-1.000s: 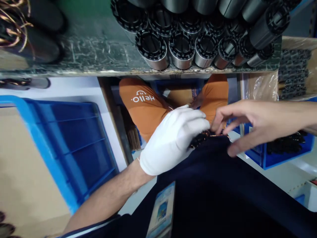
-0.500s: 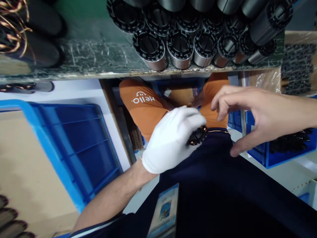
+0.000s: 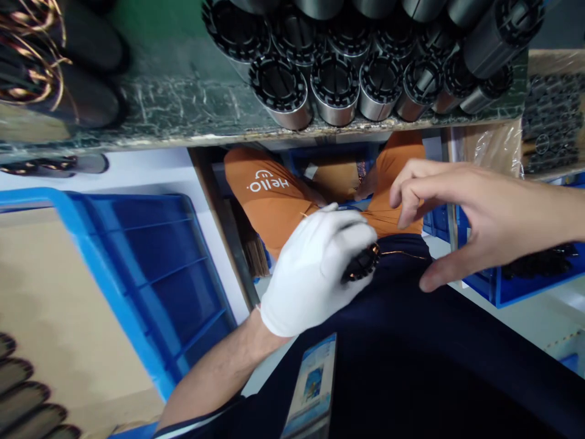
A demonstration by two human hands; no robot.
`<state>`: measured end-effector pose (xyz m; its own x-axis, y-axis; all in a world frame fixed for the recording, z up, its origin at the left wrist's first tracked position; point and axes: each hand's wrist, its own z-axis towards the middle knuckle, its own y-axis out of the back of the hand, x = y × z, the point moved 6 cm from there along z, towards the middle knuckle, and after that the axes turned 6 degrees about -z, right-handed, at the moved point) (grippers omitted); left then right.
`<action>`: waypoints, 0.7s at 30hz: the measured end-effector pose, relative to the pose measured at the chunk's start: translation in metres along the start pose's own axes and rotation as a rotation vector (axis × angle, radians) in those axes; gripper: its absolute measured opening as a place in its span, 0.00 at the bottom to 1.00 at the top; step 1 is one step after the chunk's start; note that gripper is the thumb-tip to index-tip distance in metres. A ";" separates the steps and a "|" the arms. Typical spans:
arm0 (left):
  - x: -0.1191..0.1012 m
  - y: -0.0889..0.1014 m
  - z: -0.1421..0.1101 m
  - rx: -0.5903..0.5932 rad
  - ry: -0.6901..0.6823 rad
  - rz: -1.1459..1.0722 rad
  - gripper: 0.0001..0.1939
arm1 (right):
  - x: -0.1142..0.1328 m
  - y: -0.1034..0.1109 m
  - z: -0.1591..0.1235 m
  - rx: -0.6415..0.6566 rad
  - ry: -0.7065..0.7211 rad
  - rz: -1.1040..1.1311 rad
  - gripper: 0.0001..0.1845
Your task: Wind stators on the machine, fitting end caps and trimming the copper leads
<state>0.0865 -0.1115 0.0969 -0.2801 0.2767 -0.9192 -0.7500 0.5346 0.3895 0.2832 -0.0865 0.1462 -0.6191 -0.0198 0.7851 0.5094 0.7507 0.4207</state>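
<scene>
My left hand (image 3: 315,268), in a white glove, wraps round a motor stator (image 3: 363,263) above my lap. Its black slotted end faces right, with some copper showing at the rim. A thin copper wire (image 3: 402,252) sticks out from that end to the right. Most of the stator's body is hidden by the glove. My bare right hand (image 3: 461,213) hovers to the right of the stator, apart from it. Its thumb and fingers are spread in a wide curve, with nothing visible between them.
Several bare stators (image 3: 336,91) stand in rows on the green bench (image 3: 183,97) above. Copper-wound stators (image 3: 59,79) lie at its left. A blue crate (image 3: 150,268) is at the left, and a blue bin (image 3: 539,286) with dark parts at the right. A badge (image 3: 311,390) hangs at my chest.
The copper wire stands out longer to the right of the stator. The stator has turned slightly in my left hand. My right hand hardly differs; the whole view has shifted a little.
</scene>
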 end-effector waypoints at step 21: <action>0.097 -0.021 -0.113 -0.557 0.444 -1.113 0.36 | 0.103 -0.029 0.139 -0.551 0.622 -1.035 0.12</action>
<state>0.0074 -0.1864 -0.0075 0.5508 -0.4346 -0.7126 -0.8201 -0.1232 -0.5587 0.1218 -0.0189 0.1515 -0.5658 -0.8245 0.0070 0.2375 -0.1549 0.9590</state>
